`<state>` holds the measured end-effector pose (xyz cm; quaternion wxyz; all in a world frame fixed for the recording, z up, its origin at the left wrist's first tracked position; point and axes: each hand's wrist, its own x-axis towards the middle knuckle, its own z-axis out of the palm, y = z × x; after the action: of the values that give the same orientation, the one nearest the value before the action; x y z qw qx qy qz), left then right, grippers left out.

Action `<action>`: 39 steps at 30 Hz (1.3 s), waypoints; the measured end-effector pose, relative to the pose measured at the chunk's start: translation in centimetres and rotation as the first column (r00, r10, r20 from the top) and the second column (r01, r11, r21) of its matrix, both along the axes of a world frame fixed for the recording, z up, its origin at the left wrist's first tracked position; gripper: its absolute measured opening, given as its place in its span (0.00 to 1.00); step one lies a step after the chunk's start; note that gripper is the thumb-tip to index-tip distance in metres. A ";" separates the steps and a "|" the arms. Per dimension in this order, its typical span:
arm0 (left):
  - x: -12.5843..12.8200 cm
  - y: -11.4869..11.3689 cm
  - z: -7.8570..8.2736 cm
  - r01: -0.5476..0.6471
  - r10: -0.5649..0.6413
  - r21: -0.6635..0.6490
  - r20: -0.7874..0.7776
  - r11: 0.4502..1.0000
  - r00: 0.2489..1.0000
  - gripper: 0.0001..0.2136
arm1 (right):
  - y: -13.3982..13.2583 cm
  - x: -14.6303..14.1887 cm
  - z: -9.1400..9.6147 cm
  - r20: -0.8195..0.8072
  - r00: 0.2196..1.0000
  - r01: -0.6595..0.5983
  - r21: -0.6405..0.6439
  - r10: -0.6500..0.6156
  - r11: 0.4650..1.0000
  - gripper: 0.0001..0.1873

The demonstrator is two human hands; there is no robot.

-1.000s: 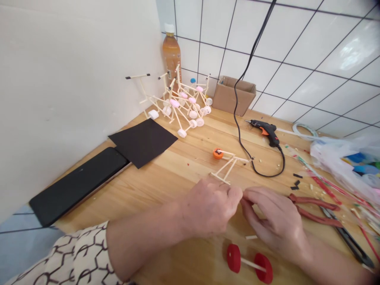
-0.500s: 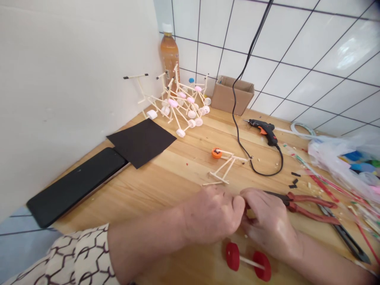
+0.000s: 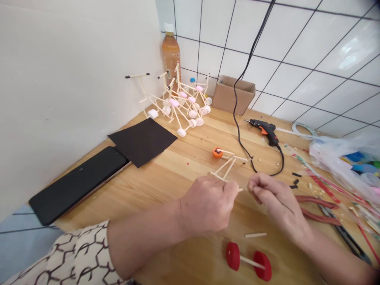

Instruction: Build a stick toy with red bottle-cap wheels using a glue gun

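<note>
Hands (image 3: 276,200) newly apart, left (image 3: 209,204) tight-round stick (image 3: 241,190)

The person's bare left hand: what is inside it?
From the closed left hand, the short tip of a thin pale wooden stick protrudes; whatever else is inside is covered by fingers.

Over my feed, the stick (image 3: 240,189) in the left grip (image 3: 209,206) is pale cream, matching the stick frame (image 3: 228,168) at centre, whose wheel (image 3: 217,152) is orange. Low in the frame I see two red wheels (image 3: 233,256). Left of centre I have a plain black sheet (image 3: 143,141); lower left, a cream sleeve (image 3: 80,253) with dark branching lines; upper right, white tiles (image 3: 297,35) gridded in black.
</note>
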<state>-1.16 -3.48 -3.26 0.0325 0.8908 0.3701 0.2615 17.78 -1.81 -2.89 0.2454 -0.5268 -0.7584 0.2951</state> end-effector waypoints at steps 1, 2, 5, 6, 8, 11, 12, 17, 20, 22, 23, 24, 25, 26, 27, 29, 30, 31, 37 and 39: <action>0.0 0.1 0.0 0.001 0.000 -0.035 0.003 0.999 1.000 0.08 | -0.1 -0.1 0.0 -0.010 0.999 -0.042 -0.026 0.042 0.999 0.10; 0.0 0.1 -0.1 0.001 -0.001 -0.061 0.008 0.998 1.000 0.08 | -0.1 -0.3 0.0 -0.020 0.998 -0.068 -0.050 0.067 0.996 0.12; -0.1 0.1 0.0 -0.004 0.006 -0.105 0.021 0.995 1.000 0.09 | -0.5 -0.6 -0.1 -0.056 0.995 -0.091 -0.107 0.086 0.990 0.18; -0.1 0.1 0.0 -0.006 0.008 -0.111 0.021 0.994 1.000 0.10 | -0.6 -0.7 -0.2 -0.068 0.994 -0.096 -0.117 0.088 0.988 0.19; -0.1 0.2 0.1 -0.008 0.011 -0.117 0.020 0.993 1.000 0.12 | -0.7 -0.6 -0.2 -0.096 0.990 -0.116 -0.124 0.105 0.985 0.20; -0.3 0.6 -0.1 -0.019 0.028 -0.122 0.073 0.992 0.997 0.11 | -0.6 -0.2 0.0 -0.113 0.983 -0.159 -0.122 0.145 0.980 0.16; -0.4 0.8 -0.2 -0.026 0.040 -0.128 0.105 0.991 0.994 0.10 | -0.6 -0.1 0.0 -0.109 0.982 -0.166 -0.128 0.152 0.978 0.14; -0.6 1.2 -0.5 -0.007 0.041 -0.177 0.185 0.984 0.982 0.07 | -0.5 -0.1 0.0 -0.222 0.974 -0.116 -0.302 0.049 0.946 0.07; -0.5 1.1 -0.5 0.005 0.026 -0.197 0.155 0.980 0.988 0.08 | -0.5 -0.3 0.0 -0.311 0.949 -0.099 -0.446 -0.050 0.890 0.10; -0.4 0.9 -0.5 0.017 0.009 -0.197 0.130 0.980 0.992 0.09 | -0.5 -0.5 0.0 -0.328 0.942 -0.102 -0.483 -0.071 0.869 0.12; -0.3 0.9 -0.5 0.024 -0.002 -0.189 0.117 0.982 0.993 0.09 | -0.6 -0.6 0.1 -0.330 0.941 -0.103 -0.488 -0.073 0.867 0.13; -0.2 0.8 -0.5 0.031 -0.012 -0.176 0.108 0.984 0.994 0.09 | -0.6 -0.6 0.1 -0.328 0.942 -0.104 -0.488 -0.072 0.867 0.13; -0.2 0.7 -0.5 0.036 -0.020 -0.160 0.098 0.986 0.995 0.09 | -0.6 -0.7 0.2 -0.323 0.944 -0.100 -0.483 -0.071 0.870 0.13; -0.1 0.6 -0.5 0.036 -0.024 -0.142 0.088 0.989 0.996 0.09 | -0.7 -0.8 0.2 -0.318 0.946 -0.096 -0.476 -0.069 0.874 0.13; -0.1 0.6 -0.5 0.033 -0.024 -0.125 0.077 0.992 0.997 0.09 | -0.7 -0.9 0.3 -0.311 0.948 -0.092 -0.471 -0.067 0.877 0.13; -0.1 0.5 -0.4 0.025 -0.019 -0.104 0.057 0.994 0.998 0.09 | -0.8 -1.1 0.3 -0.302 0.951 -0.084 -0.465 -0.069 0.881 0.13; -0.1 0.5 -0.4 0.024 -0.019 -0.098 0.048 0.995 0.999 0.09 | -0.9 -1.2 0.4 -0.301 0.951 -0.079 -0.462 -0.072 0.883 0.12; -0.1 0.5 -0.3 0.025 -0.021 -0.095 0.041 0.995 0.999 0.09 | -0.9 -1.4 0.4 -0.300 0.951 -0.072 -0.456 -0.077 0.887 0.12; -0.2 0.5 -0.5 0.042 -0.041 -0.015 0.047 0.999 0.998 0.08 | -0.9 -1.9 0.3 -0.302 0.947 -0.019 -0.388 -0.107 0.921 0.07; -0.2 0.5 -0.6 0.043 -0.044 0.006 0.051 0.999 0.998 0.09 | -0.8 -1.8 0.3 -0.295 0.946 0.021 -0.359 -0.134 0.933 0.06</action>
<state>-1.39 -2.98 -3.86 0.0456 0.8919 0.3491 0.2840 15.95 -2.65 -2.55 0.2766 -0.5382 -0.6231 0.4956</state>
